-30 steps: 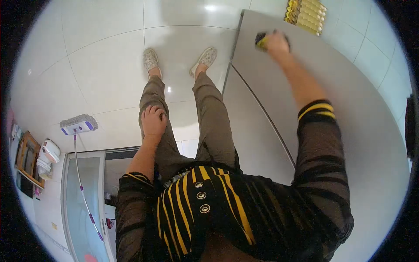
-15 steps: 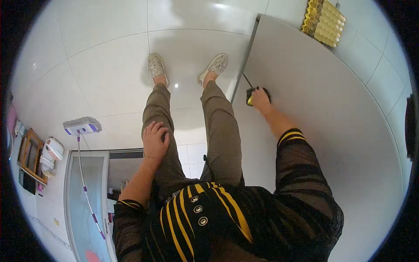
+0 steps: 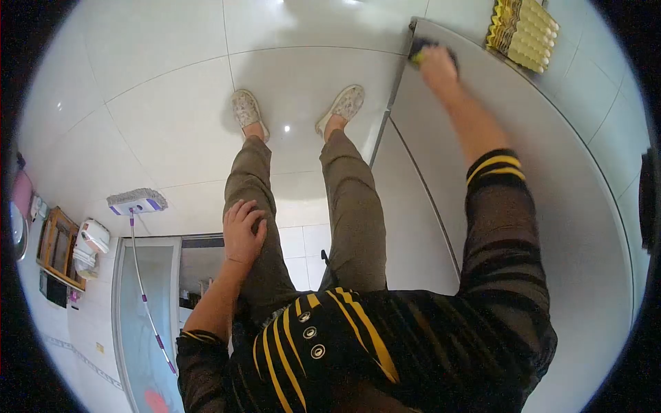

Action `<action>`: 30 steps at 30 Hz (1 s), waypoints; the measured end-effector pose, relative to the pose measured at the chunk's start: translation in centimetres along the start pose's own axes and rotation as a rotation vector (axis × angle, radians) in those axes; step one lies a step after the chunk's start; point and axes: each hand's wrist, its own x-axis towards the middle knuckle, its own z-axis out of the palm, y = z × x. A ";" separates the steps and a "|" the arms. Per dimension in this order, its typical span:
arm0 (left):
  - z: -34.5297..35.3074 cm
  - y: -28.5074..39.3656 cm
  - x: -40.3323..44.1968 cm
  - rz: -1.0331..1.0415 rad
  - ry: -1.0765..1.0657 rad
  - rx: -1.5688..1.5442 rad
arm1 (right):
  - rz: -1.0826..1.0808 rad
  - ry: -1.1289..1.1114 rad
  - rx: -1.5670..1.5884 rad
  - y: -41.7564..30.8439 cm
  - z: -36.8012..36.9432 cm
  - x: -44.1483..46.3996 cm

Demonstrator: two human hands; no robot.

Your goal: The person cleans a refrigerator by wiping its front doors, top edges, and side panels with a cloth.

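Note:
My right hand point(image 3: 439, 69) is closed on a small black-and-yellow cloth point(image 3: 419, 52), partly hidden by the fingers and blurred. It presses the cloth against a large grey panel point(image 3: 551, 199), close to the panel's far corner. The panel looks like a fridge front, with a dark seam point(image 3: 427, 189) across it. My left hand point(image 3: 244, 229) lies on my left thigh point(image 3: 253, 179), holding nothing, its fingers stretched out and slightly apart.
Egg trays point(image 3: 525, 34) stand beyond the panel at the far right. A flat mop point(image 3: 138, 202) leans on the left, near a sliding glass door point(image 3: 146, 289). A wooden frame point(image 3: 56, 241) is at far left. Pale floor tiles point(image 3: 158, 124) lie ahead.
My right hand has moved the cloth away from me along the panel, past the seam to the far corner. My left hand stays on the thigh. The view has shifted slightly.

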 end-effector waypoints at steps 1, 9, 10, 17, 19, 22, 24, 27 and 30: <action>0.0 -0.1 0.0 0.008 -0.005 -0.014 | -0.031 -0.191 0.132 -2.9 -0.2 -1.4; -1.3 1.0 1.4 -0.051 -0.059 -0.027 | -0.413 -0.453 0.271 -17.8 8.1 -12.4; -1.4 1.0 1.4 -0.045 -0.074 -0.009 | -0.447 -0.463 0.251 -17.9 8.4 -12.0; -1.9 1.6 1.8 -0.058 -0.080 -0.038 | -0.199 -0.228 0.026 -4.9 4.3 2.4; -1.7 1.6 1.8 -0.072 -0.071 -0.037 | -0.106 -0.121 -0.034 -0.1 3.8 5.1; -1.9 1.5 1.8 -0.045 -0.053 -0.033 | 0.052 -0.085 0.120 4.9 -0.6 5.7; -2.0 1.7 1.9 -0.041 -0.041 -0.032 | 0.063 -0.096 0.074 5.0 -2.2 3.7; -2.2 1.5 1.9 -0.032 -0.013 -0.023 | -0.073 -0.123 -0.065 4.0 -3.8 -0.9; -2.6 0.9 1.5 -0.016 0.008 -0.014 | -0.070 -0.092 0.047 1.4 -3.6 -6.9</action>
